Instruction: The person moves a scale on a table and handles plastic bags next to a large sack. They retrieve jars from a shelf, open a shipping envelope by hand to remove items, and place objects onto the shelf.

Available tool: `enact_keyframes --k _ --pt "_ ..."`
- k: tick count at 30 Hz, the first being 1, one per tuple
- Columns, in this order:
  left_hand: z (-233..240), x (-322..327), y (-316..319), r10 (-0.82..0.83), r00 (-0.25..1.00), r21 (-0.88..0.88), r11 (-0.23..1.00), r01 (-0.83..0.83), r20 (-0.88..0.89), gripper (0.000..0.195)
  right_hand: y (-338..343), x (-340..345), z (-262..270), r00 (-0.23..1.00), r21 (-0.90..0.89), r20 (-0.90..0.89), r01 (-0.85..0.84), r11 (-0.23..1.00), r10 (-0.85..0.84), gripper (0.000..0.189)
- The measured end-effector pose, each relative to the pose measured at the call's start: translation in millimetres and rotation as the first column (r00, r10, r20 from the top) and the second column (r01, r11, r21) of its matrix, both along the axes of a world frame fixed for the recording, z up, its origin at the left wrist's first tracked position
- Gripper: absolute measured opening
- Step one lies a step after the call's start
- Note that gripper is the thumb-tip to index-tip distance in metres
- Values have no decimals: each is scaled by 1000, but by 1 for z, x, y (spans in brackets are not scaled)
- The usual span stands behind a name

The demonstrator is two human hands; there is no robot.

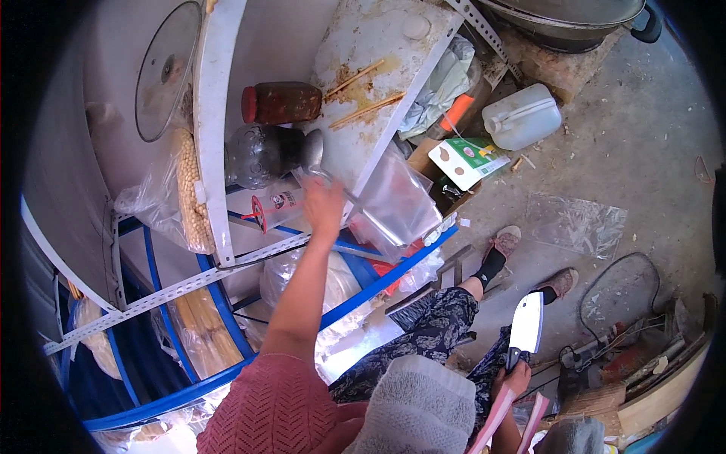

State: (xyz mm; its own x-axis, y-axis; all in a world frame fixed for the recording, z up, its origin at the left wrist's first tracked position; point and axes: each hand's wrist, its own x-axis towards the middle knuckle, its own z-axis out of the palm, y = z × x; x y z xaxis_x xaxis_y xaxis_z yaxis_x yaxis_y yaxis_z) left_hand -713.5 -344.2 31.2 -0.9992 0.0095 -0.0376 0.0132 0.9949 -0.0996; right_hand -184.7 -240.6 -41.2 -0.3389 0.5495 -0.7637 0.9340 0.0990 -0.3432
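Note:
At the shelf on the left, my left hand (323, 207) grips a metal ladle (371, 218) near its bowl, the long handle slanting down to the right. Close to that hand lie a plastic cup (283, 205) with a red lid and straw, and a dark plastic jar (264, 156). Beyond them a red-lidded jar (286, 103) of dark red contents shows beside the chopsticks (368, 110). Low on the right, my right hand (515, 375) holds a cleaver (526, 324) by its black handle, blade pointing away from me. A pink-and-white strap (493, 417) hangs by that wrist.
Clear plastic bags (391, 198) hang over the shelf edge. Corn (193, 187) in a bag and a glass lid (168, 71) are at the left. On the floor are a white jug (522, 117), an open carton (468, 162) and a black cable (584, 301). A large pan (567, 22) stands top right.

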Motion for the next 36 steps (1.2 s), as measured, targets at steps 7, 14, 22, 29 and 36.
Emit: enact_keyframes --k 7,14,22,29,36 --pt "18 -151 16 119 817 159 987 -33 -565 74 4 -8 0 1000 -39 16 13 999 -12 44" --pt "30 -219 49 577 677 376 815 -441 -457 105 8 -20 1 997 -97 15 -77 992 79 34" --pt "33 -239 41 614 686 396 784 -477 -391 108 1 -22 -6 997 -70 70 -23 997 28 41" --pt "33 -245 12 556 725 503 798 -331 -405 102 -4 -18 -4 997 -90 77 -11 996 18 48" --pt "30 -237 18 482 782 512 822 -248 -396 93 -3 -24 -7 998 -48 60 0 999 3 40"
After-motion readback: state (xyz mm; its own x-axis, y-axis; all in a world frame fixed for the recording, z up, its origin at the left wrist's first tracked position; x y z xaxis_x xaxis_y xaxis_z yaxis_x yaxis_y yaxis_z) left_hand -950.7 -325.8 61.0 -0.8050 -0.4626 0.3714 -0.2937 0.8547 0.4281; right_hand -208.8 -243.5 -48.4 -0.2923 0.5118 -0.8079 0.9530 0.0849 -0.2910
